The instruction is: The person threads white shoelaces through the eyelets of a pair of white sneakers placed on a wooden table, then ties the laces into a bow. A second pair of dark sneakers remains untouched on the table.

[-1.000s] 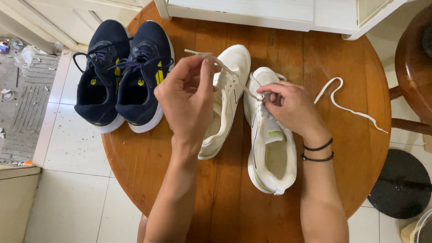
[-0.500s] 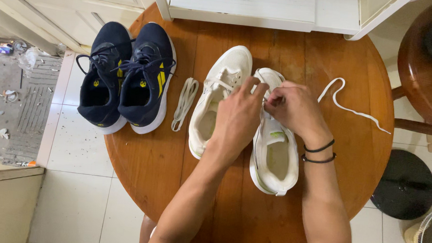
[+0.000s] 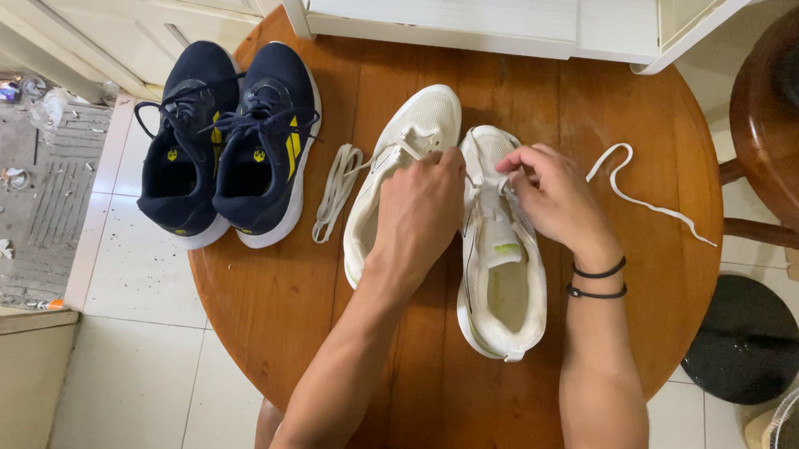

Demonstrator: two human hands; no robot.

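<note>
We record two bare forearms entering from the lower edge and converging over a pair of white trainers on a round wooden surface (image 3: 661, 111).

The left hand (image 3: 423, 207) lies knuckles up, wrist straight, over the gap between the two white shoes. Its fingers are curled down at the lace area of the right white trainer (image 3: 498, 257); what they pinch is hidden beneath the hand, so we cannot tell whether they hold a lace.

The right hand (image 3: 556, 192) is bent inward at the wrist, two dark bands (image 3: 599, 280) around it. Its fingers are drawn narrow at the upper eyelets of the same shoe, tips together as though on a lace; the contact itself is too small to confirm.

The right white trainer lies toe away from us, tongue and opening exposed. The left white trainer (image 3: 394, 160) sits just beside it, touching or nearly so, partly covered by the left hand.

A loose white lace (image 3: 336, 189) lies folded between the left white trainer and a pair of navy trainers (image 3: 231, 143). A second white lace (image 3: 638, 187) trails across the surface right of the right hand, apart from it.
</note>
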